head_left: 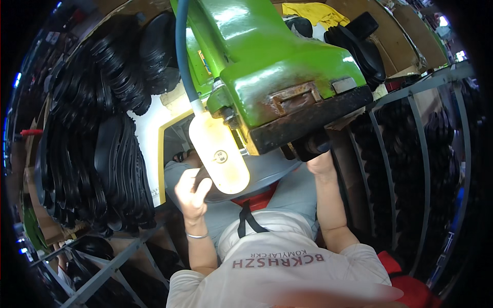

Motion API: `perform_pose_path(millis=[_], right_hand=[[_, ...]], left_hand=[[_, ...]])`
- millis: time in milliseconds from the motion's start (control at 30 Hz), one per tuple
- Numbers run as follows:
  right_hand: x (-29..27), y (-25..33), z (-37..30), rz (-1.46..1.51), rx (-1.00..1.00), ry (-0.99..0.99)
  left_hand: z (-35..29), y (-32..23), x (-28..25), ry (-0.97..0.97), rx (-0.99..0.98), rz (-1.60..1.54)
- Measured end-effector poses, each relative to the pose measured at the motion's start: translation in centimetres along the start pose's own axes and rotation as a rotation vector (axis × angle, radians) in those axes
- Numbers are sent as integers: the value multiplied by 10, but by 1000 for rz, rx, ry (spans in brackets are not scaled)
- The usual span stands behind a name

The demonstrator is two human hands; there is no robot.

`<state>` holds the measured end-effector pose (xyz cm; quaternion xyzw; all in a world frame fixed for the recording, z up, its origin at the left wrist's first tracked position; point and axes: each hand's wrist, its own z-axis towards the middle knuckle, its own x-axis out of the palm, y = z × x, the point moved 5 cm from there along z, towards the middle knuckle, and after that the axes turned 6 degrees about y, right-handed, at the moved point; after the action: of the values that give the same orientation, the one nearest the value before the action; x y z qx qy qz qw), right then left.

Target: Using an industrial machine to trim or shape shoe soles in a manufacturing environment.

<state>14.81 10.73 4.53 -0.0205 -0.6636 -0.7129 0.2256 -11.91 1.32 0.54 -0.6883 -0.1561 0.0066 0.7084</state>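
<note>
A large green machine head (277,56) with a worn dark lower edge fills the upper middle. From its left side hangs a pale yellow oval cover (218,154), joined to a blue-grey hose. Beside the lower left of this cover is my left hand (192,195), its fingers bent in and the thumb raised, closed on a dark piece only partly visible behind the cover. My right hand (321,163) reaches up under the machine's right end and meets a black rounded object (313,146). Its fingers are mostly hidden there, so their grip cannot be made out.
Dense stacks of black shoe soles (115,169) stand at left beside a white, yellow-edged panel (160,149). More black soles (359,51), a yellow cloth (313,15) and cardboard (395,46) are behind the machine. Grey metal racks (418,128) with dark soles flank my right; another frame (113,267) stands lower left.
</note>
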Motion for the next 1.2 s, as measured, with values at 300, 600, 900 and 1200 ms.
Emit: perform_pose_path(millis=[300,600,900,1200], right_hand=[[28,-2,16,-530,-218,205],[11,43,5,-920,-31,23],[-88,48,59,44,-208,-597],[-52,-42,179,56,-37,-530]], left_hand=[[-46,91,9,330,-335,170],[-14,73,80,714,-58,503],[201,-118,33,-327,587,900],[257,-111,30,-219,625,1205]])
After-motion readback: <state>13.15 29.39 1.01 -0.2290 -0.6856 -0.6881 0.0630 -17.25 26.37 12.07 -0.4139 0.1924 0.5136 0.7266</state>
